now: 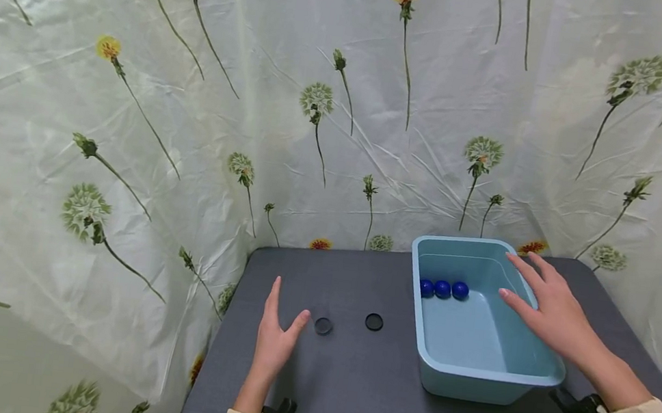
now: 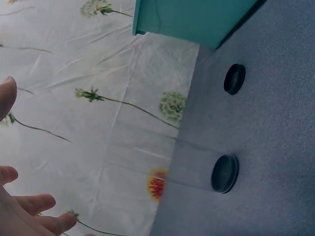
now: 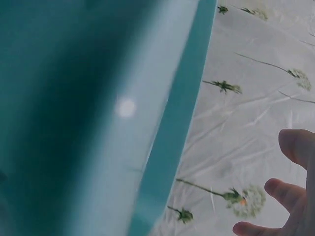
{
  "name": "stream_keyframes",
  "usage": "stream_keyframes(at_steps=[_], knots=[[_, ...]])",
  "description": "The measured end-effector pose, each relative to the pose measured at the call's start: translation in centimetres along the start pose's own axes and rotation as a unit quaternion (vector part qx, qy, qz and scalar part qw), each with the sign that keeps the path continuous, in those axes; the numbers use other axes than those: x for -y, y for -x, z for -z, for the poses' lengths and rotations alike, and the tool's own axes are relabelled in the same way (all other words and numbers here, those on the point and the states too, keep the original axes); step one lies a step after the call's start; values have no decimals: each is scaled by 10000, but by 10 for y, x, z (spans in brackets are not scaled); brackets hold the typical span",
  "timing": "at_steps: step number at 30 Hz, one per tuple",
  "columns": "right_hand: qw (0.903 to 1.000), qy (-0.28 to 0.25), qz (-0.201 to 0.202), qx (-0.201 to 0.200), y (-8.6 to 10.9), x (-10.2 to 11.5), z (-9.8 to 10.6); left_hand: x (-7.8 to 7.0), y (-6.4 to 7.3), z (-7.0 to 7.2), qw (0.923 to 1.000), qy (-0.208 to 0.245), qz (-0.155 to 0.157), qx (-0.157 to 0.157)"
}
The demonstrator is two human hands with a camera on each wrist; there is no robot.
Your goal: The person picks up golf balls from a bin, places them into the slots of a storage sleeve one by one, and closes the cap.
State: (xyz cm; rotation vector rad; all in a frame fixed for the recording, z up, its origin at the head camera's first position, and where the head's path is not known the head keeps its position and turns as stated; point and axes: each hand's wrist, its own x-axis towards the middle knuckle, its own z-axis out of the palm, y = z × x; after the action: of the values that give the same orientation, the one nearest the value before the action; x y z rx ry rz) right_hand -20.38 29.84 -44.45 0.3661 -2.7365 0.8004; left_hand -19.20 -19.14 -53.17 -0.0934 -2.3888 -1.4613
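My left hand point(image 1: 275, 344) is raised above the grey table, its fingers and thumb spread and holding nothing. Just right of it stands a clear tube with a black base point(image 1: 323, 326); the left wrist view shows its see-through walls rising from the black base point(image 2: 225, 173). A loose black lid point(image 1: 374, 321) lies flat farther right. Over the right side of a light blue plastic bin point(image 1: 459, 372) hovers my right hand point(image 1: 559, 317), fingers extended and nothing in it. Inside the bin, several dark blue balls point(image 1: 442, 289) sit in a row along the left wall.
A dark grey cloth covers the table point(image 1: 356, 402). White flower-printed sheeting point(image 1: 340, 132) hangs behind it and at both sides. The bin's raised rim point(image 3: 172, 118) stands beside my right hand.
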Motion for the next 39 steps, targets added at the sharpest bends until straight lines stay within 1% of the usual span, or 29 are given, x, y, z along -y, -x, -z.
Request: stream_keyframes(at_steps=[3, 7, 10, 13, 17, 22, 25, 27, 30, 32, 36, 39], knots=[[9995, -179, -47, 266, -12, 2, -5, 7, -3, -3, 9998, 149, 146, -18], [9966, -409, -152, 692, -27, 5, -8, 18, -8, -9, 9992, 288, 261, 5], [9945, -441, -180, 929, -38, 6, -5, 27, -12, -16, 9988, 376, 305, 104], [9926, -432, -196, 1116, -49, 6, -2, 34, -14, -22, 9979, 434, 419, 245], [9894, -476, -307, 1338, -63, 5, -8, 44, -15, -30, 9960, 546, 581, 413], [9842, -714, -480, 1549, -81, -4, -28, 54, -16, -40, 9934, 753, 615, 613], [9795, -912, -622, 1687, -90, -13, -44, 60, -16, -46, 9921, 815, 607, 735], [9771, -928, -752, 1762, -96, -18, -55, 63, -15, -49, 9911, 847, 623, 815], [9742, -840, -949, 1867, -103, -27, -72, 67, -14, -52, 9892, 859, 714, 952], [9730, -737, -997, 1945, -106, -32, -81, 68, -15, -54, 9876, 915, 759, 1026], [9684, -585, -1038, 2189, -114, -40, -95, 70, -20, -59, 9881, 895, 643, 1074], [9624, -448, -1115, 2436, -117, -46, -106, 71, -23, -60, 9888, 874, 522, 1096]])
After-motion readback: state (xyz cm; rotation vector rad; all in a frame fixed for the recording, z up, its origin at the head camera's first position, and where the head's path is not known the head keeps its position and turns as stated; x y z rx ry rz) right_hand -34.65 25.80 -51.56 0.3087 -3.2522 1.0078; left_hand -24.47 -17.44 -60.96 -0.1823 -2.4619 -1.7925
